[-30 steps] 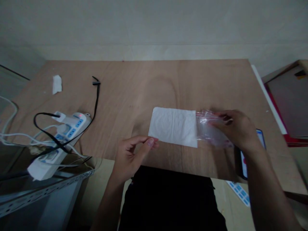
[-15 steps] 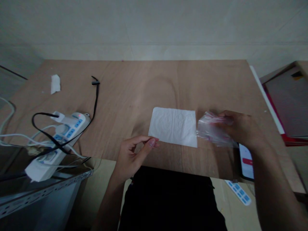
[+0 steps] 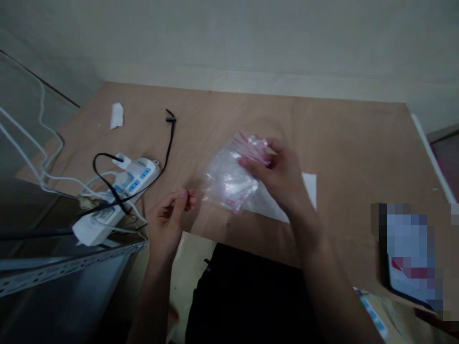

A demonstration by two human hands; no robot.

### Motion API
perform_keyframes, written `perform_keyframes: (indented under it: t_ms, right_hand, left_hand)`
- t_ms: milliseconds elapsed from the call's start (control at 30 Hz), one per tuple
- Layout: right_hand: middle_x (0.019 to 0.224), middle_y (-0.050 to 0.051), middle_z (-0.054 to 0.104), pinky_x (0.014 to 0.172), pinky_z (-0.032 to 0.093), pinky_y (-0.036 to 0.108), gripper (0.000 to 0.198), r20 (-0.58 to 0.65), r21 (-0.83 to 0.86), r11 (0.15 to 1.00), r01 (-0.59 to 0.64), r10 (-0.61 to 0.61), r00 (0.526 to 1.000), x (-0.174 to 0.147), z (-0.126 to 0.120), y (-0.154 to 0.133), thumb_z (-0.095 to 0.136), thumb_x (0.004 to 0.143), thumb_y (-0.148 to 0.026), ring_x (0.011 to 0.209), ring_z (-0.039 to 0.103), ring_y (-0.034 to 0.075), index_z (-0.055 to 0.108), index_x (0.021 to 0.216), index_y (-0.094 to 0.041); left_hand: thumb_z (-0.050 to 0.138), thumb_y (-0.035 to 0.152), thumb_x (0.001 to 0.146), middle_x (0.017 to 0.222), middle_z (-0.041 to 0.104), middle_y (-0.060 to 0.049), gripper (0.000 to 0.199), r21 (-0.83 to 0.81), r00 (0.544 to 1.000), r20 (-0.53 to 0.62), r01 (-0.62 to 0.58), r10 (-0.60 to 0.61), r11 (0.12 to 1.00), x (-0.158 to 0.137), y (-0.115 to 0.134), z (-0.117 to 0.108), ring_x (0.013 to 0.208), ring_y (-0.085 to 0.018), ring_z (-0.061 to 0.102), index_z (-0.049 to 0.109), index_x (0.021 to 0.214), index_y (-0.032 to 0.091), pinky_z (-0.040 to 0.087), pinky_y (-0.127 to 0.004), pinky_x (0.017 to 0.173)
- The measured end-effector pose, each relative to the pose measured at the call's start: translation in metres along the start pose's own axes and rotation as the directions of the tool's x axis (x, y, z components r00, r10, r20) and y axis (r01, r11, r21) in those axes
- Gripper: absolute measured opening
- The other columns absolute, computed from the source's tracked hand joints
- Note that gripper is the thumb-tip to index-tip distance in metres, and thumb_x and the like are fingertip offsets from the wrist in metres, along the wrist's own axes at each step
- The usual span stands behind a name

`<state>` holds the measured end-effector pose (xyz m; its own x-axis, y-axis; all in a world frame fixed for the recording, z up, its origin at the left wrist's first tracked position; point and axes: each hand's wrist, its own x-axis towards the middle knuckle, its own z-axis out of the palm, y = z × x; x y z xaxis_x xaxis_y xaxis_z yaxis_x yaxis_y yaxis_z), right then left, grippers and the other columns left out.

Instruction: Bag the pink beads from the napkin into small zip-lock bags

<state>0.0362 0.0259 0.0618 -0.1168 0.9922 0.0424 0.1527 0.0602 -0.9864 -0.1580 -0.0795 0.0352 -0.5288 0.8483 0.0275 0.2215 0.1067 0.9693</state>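
My right hand (image 3: 281, 177) grips crumpled clear plastic zip bags (image 3: 233, 179) with pink-red seal strips, pinched between thumb and fingers near the top. They are held over the desk and cover most of a white sheet (image 3: 311, 188), perhaps tissue, whose right edge and lower corner still show. To the left of the plastic, my left hand (image 3: 170, 215) has its fingers curled and its thumb against the index finger. Nothing shows between these fingers, and a small gap separates them from the bag's edge.
A white power strip (image 3: 134, 184) with plugs and tangled cables lies at the desk's left edge. A black cable (image 3: 171, 138) reaches inward near a white scrap (image 3: 116, 116). On the right is a phone (image 3: 409, 282), partly blurred out. Behind the wooden desk (image 3: 340, 129) stands a wall.
My right hand has carried the plastic bags leftward from the sheet's right side to above it. My left hand has drawn away from the sheet. The view has shifted.
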Motion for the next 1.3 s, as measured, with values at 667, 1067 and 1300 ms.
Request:
perform_keyframes:
  t_ms: [667,1067,1300]
  right_hand:
    - [0.099,0.018,0.073,0.083,0.048,0.041,0.026,0.037,-0.653,0.755,0.057,-0.043,0.998,0.014,0.060,0.047,0.047,0.094,-0.021,0.091,0.066,0.028,0.071,0.100,-0.012]
    - [0.087,0.011,0.074,0.078,0.049,0.037,0.013,0.107,-0.610,0.790,0.064,0.002,0.994,0.000,0.054,0.048,0.065,0.079,-0.010,0.083,0.067,0.024,0.071,0.090,-0.015]
    - [0.077,0.003,0.069,0.072,0.050,0.030,0.003,0.077,-0.436,0.892,0.121,-0.097,0.992,-0.034,0.041,0.015,0.067,0.082,-0.019,0.074,0.063,0.016,0.068,0.079,-0.018]
  left_hand:
    - [0.064,0.032,0.086,0.080,0.068,-0.002,0.017,0.441,0.936,0.021,-0.324,0.351,0.837,0.005,-0.019,0.002,0.072,-0.015,0.060,0.069,0.093,0.018,0.047,-0.028,0.070]
    - [0.069,0.038,0.082,0.112,0.068,-0.012,0.035,0.661,0.915,0.219,-0.395,0.339,0.639,0.020,-0.037,0.036,0.108,-0.031,0.060,0.065,0.111,0.020,0.042,-0.046,0.093]
    - [0.063,0.035,0.087,0.084,0.070,-0.004,0.016,0.373,0.935,0.032,-0.339,0.353,0.864,-0.004,-0.009,0.030,0.083,-0.019,0.065,0.067,0.085,0.019,0.049,-0.034,0.082]
